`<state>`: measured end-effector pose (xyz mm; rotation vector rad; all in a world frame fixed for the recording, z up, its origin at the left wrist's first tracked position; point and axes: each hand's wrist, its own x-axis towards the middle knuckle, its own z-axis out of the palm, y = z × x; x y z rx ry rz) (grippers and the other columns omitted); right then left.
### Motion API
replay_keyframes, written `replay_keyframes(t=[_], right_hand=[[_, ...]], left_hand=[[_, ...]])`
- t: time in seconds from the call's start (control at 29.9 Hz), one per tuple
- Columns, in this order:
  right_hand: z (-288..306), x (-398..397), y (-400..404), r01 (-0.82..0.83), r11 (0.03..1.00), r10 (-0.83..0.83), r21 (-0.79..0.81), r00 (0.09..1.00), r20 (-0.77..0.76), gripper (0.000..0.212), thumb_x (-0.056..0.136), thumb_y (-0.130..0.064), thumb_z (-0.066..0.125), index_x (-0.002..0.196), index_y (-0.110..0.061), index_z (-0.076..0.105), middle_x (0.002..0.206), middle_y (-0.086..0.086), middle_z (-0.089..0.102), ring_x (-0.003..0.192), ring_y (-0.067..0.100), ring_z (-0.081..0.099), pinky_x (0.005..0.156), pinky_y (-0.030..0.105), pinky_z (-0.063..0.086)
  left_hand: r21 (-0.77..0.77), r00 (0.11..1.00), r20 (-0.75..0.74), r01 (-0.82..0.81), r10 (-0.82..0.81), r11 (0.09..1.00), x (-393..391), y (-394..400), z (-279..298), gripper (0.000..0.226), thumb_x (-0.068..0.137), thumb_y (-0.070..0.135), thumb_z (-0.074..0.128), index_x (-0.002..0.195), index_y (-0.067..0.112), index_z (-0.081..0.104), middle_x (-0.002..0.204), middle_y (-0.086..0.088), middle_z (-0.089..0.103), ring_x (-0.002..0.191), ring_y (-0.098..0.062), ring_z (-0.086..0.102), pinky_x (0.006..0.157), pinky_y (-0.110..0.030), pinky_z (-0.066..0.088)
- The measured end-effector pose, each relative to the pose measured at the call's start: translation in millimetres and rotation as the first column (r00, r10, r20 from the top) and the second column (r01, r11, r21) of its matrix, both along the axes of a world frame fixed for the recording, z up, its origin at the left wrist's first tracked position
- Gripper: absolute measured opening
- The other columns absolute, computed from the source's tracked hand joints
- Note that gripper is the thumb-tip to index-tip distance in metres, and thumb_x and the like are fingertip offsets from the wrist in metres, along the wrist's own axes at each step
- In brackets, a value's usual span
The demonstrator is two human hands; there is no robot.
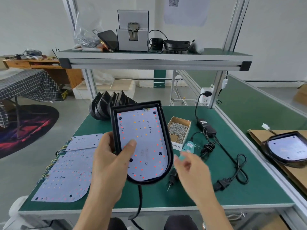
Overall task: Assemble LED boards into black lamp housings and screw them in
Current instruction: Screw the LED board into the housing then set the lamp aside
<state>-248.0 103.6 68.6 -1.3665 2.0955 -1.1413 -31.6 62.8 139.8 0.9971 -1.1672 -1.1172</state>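
Observation:
My left hand (111, 161) grips a black lamp housing (167, 143) by its left rim and holds it tilted above the green table, thumb pressed on the white LED board (142, 130) seated inside. My right hand (191, 168) hovers blurred to the right of the housing with loosely spread fingers, holding nothing. Just beyond it a teal electric screwdriver (187, 146) lies on the table, its bit (169, 186) pointing toward me. Several loose LED boards (66, 185) lie at the table's left. A stack of empty black housings (108, 103) stands at the back.
A cardboard box of screws (178, 129) sits right of the housing. A black power adapter (206, 126) and coiled cables (239, 173) cover the right side. Another housing with a board (285, 149) rests on cardboard at far right. A shelf (149, 61) carries a screw feeder overhead.

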Motion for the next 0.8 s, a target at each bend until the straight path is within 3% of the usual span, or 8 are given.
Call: replay_keyframes(t=[0.07,0.2,0.27,0.37,0.5,0.57,0.7,0.8], right_hand=[[9,40,26,-0.278,0.951,0.303,-0.136,0.927,0.219,0.029,0.090,-0.064,0.061,0.108,-0.044,0.071,0.098,-0.021,0.070,0.092,0.000,0.064,0.083,0.018,0.048],[-22,86,56,-0.376,0.921,0.388,-0.097,0.894,0.224,0.045,0.073,-0.063,0.058,0.115,-0.051,0.068,0.104,-0.033,0.072,0.107,-0.014,0.064,0.100,0.021,0.049],[-39,84,63,-0.552,0.834,0.519,0.020,0.795,0.315,0.026,0.090,-0.046,0.066,0.115,-0.041,0.074,0.108,-0.019,0.076,0.110,-0.004,0.068,0.107,0.021,0.044],[-37,69,77,-0.521,0.853,0.446,0.037,0.764,0.467,0.014,0.095,-0.036,0.066,0.100,-0.029,0.077,0.099,0.005,0.079,0.092,0.013,0.072,0.094,0.025,0.051],[-23,81,66,-0.580,0.808,0.538,-0.102,0.657,0.528,0.050,0.093,-0.042,0.067,0.139,-0.027,0.055,0.133,-0.009,0.064,0.124,0.001,0.063,0.109,0.018,0.042],[-22,92,60,-0.557,0.814,0.556,-0.166,0.666,0.497,0.043,0.103,-0.046,0.056,0.142,-0.029,0.050,0.149,-0.013,0.055,0.138,0.000,0.052,0.114,0.019,0.036],[-18,118,46,-0.485,0.870,0.485,-0.091,0.807,0.336,0.038,0.088,-0.043,0.069,0.126,-0.046,0.065,0.116,-0.018,0.075,0.116,-0.006,0.065,0.100,0.014,0.044],[-36,111,54,-0.517,0.856,0.464,-0.012,0.758,0.457,0.021,0.089,-0.042,0.062,0.087,-0.025,0.074,0.091,-0.001,0.079,0.087,0.005,0.072,0.086,0.021,0.052]], left_hand=[[0.011,0.994,-0.106,0.016,-0.015,1.000,2,-3,9,0.023,0.081,0.021,0.081,0.099,0.032,0.072,0.105,-0.002,0.080,0.095,-0.029,0.077,0.079,-0.047,0.063],[-0.017,0.947,-0.312,0.073,-0.074,0.997,7,-7,37,0.038,0.081,0.016,0.071,0.119,0.010,0.068,0.112,-0.008,0.078,0.098,-0.026,0.077,0.072,-0.031,0.062],[-0.025,0.927,-0.361,0.098,-0.101,0.995,11,-9,53,0.043,0.083,0.015,0.068,0.125,0.007,0.066,0.117,-0.008,0.077,0.102,-0.024,0.076,0.076,-0.032,0.062],[-0.025,0.925,-0.366,0.098,-0.101,0.995,20,-16,73,0.034,0.094,0.008,0.062,0.129,0.006,0.064,0.118,-0.008,0.077,0.105,-0.025,0.076,0.077,-0.032,0.062],[-0.044,0.931,-0.363,0.014,-0.029,0.999,17,-21,88,0.029,0.098,0.005,0.062,0.127,0.007,0.064,0.116,-0.006,0.078,0.104,-0.024,0.076,0.081,-0.035,0.063],[-0.045,0.932,-0.356,0.050,-0.063,0.998,7,-16,87,0.031,0.098,0.005,0.062,0.129,0.006,0.063,0.118,-0.008,0.077,0.106,-0.027,0.075,0.086,-0.041,0.062],[-0.015,0.921,-0.362,0.150,-0.145,0.989,-5,-7,81,0.034,0.096,0.005,0.061,0.131,0.006,0.064,0.120,-0.009,0.076,0.109,-0.029,0.074,0.087,-0.040,0.063],[0.004,0.908,-0.407,0.112,-0.101,0.994,5,-11,90,0.034,0.098,0.005,0.060,0.131,0.005,0.063,0.120,-0.010,0.076,0.106,-0.027,0.075,0.081,-0.037,0.063]])
